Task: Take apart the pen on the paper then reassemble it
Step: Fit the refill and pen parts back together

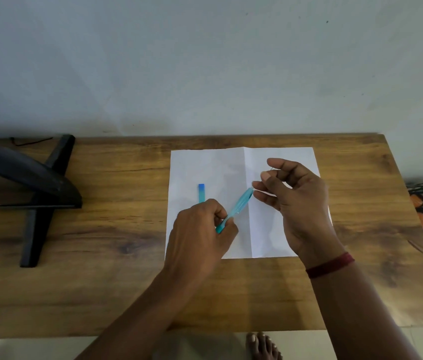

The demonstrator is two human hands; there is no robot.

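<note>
**Pen barrel held between two hands above the paper**

Head view: A wooden bench (pixel 101 255) stands against a pale wall. On it lies a white sheet of paper (pixel 205 167) with a fold line down its middle. Above the paper, both hands hold a translucent turquoise pen barrel (pixel 239 206), which is tilted, with its lower end toward the left and its upper end toward the right. The left hand (pixel 200 229) is closed around the lower end of the barrel, with the fingers curled over it. The right hand (pixel 298 198) pinches at the upper end with the thumb and the fingertips; a thin, wire-like part shows near its index finger, but it is too small to say what it is. On the right wrist there is a dark red band (pixel 329 266). A small blue pen piece (pixel 201 193) lies on the left half of the paper, just beside the left hand and apart from the barrel. On the left side of the bench stands a black stand (pixel 46 193). A bare foot (pixel 262 345) shows on the floor below the near edge of the bench.
</note>
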